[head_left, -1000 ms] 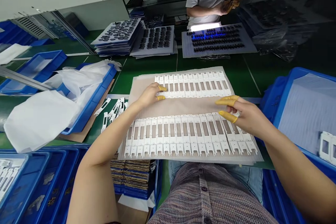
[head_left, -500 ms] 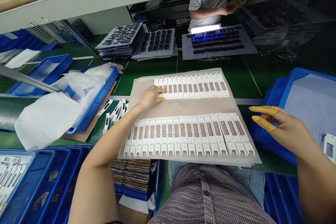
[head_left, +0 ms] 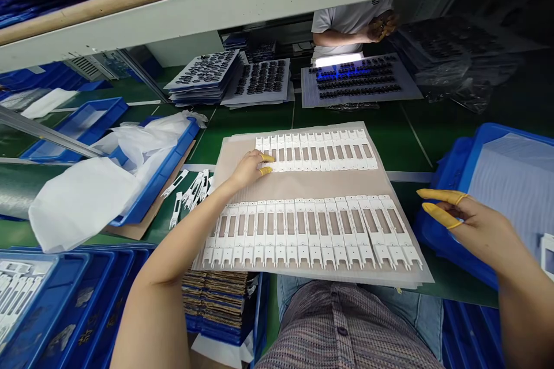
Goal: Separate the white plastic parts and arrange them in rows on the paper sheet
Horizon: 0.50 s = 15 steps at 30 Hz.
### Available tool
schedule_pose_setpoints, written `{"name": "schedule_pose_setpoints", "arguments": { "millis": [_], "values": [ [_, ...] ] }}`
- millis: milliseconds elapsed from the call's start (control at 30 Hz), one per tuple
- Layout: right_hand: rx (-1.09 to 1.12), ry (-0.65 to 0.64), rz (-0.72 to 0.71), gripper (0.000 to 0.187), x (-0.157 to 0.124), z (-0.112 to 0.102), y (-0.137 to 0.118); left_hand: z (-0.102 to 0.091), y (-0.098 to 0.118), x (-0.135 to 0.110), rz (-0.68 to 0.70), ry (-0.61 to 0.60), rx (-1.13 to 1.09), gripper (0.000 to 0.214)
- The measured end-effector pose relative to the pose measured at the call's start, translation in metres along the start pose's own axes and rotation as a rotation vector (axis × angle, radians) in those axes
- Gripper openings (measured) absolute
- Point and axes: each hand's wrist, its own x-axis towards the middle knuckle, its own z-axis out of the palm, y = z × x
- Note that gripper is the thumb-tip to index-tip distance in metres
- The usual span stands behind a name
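My left hand (head_left: pixel 247 170) rests at the left end of the upper row of white perforated plastic strips (head_left: pixel 317 153), its yellow-cotted fingertips at the row's edge. I cannot tell whether it grips them. A longer lower row of the same strips (head_left: pixel 307 232) lies on the beige sheet (head_left: pixel 303 185), nearer to me. My right hand (head_left: pixel 461 220) hangs in the air past that row's right end, above a blue bin. Its yellow finger cots are spread apart, with nothing between them.
A blue bin (head_left: pixel 450 230) lined with pale sheeting stands at right, and loose white strips (head_left: pixel 190 191) lie left of the sheet. White plastic bagging (head_left: pixel 82 202) spills from a blue tray. Beyond lie trays of black parts (head_left: pixel 259 78) and a co-worker's hands (head_left: pixel 381 27).
My right hand has moved rightward off the lower row and now hangs over the blue bin. My left hand stays at the upper row. The view has shifted slightly.
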Motion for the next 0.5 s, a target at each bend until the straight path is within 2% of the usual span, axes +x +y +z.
{"name": "schedule_pose_setpoints", "arguments": {
  "millis": [500],
  "values": [
    [0.000,-0.013,-0.032,0.041,0.0015,0.0022,0.0021,-0.0011,-0.0038,-0.0005,0.025,-0.032,-0.018,0.035]
  ]
}}
